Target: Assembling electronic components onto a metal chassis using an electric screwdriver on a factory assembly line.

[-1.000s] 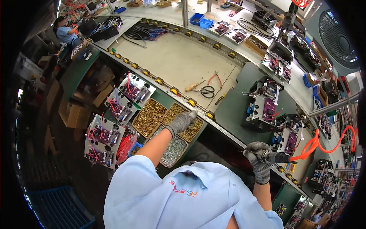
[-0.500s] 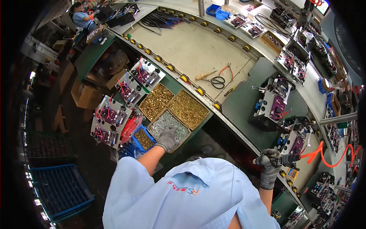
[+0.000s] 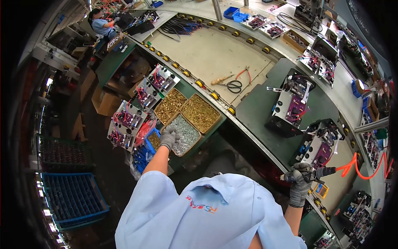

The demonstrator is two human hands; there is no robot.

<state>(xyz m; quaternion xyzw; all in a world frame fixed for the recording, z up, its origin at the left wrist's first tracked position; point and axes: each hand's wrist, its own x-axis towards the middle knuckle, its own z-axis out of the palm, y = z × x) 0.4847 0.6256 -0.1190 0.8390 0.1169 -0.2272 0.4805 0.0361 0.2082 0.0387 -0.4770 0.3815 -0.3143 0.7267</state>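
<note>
My left hand, in a grey glove, is over the left edge of a carton of small silver screws. Its fingers point toward the screws and look apart, with nothing visible between them. Beside it stands a blue bin of brass-coloured parts. Off to the right, my gloved right hand is wrapped round a black air screwdriver, from which an orange coiled hose runs right. Farther back are a carton of larger brass-coloured fittings and one of small gold-coloured screws.
Purple circuit board assemblies stand left of the cartons; others sit on the green board at right. Scissors and red-handled pliers lie across the roller rail. Blue divided crates stand lower left. A co-worker is far left.
My left hand has shifted left across the silver screws, from their middle to the carton's edge. My right hand keeps its grip on the screwdriver. The whole view has turned slightly.
</note>
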